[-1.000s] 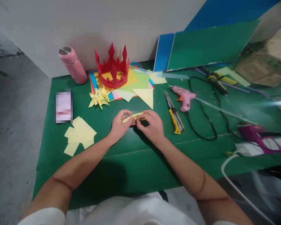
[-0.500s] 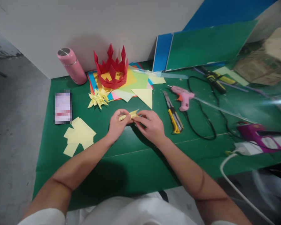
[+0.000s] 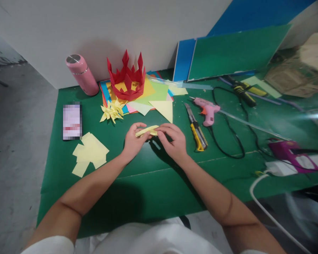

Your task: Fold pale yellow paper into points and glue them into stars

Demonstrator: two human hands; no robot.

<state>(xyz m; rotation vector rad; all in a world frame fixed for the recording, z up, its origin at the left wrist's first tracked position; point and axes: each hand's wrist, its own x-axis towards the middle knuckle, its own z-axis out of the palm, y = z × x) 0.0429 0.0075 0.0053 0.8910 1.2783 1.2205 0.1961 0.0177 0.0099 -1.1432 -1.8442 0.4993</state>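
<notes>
Between my two hands, above the green tabletop, is a small folded piece of pale yellow paper (image 3: 148, 131). My left hand (image 3: 134, 141) pinches its left part between thumb and fingers. The fingers of my right hand (image 3: 174, 141) close on its right end, with the thumb just below. Folded yellow paper pieces (image 3: 112, 110) lie in a pile beyond my left hand. Yellow paper squares (image 3: 91, 153) are spread on the table to the left. A red paper crown (image 3: 127, 81) stands on a stack of coloured paper (image 3: 149, 90) at the back.
A pink bottle (image 3: 83, 76) stands by the wall, with a phone (image 3: 72, 121) nearer the left edge. To the right lie a yellow utility knife (image 3: 196, 130), blade out, a pink glue gun (image 3: 208, 110) with its black cord, and a power strip (image 3: 279, 167).
The folded yellow paper now shows as a longer, flatter strip. My right fingers and thumb have shifted on its right end and parted a little; my left hand has hardly moved.
</notes>
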